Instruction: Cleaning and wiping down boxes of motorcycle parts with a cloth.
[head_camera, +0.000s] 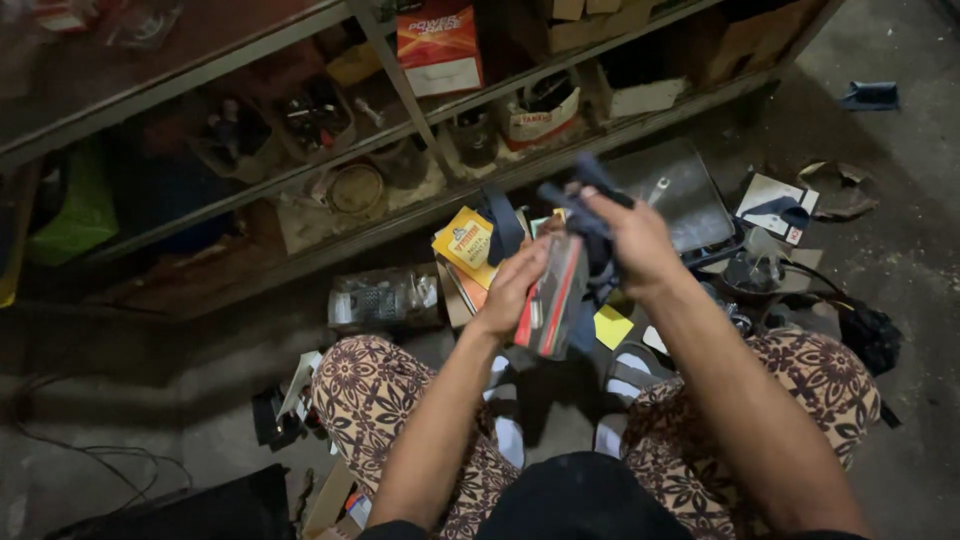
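2 hands work together: left hand (512, 285) grips a clear packet (552, 300); right hand (630, 240), at 1 o'clock, pinches a dark part (590, 215) partly out.

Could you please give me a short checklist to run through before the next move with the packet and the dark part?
1. Left hand grips the clear plastic packet: ok.
2. Right hand grips the dark part: ok.
3. Dark part fully out of the packet: cannot tell, blurred.
4. Floor ahead free for setting things down: not ok; the yellow box and the dark tray lie there.
5. Both hands in view: ok.
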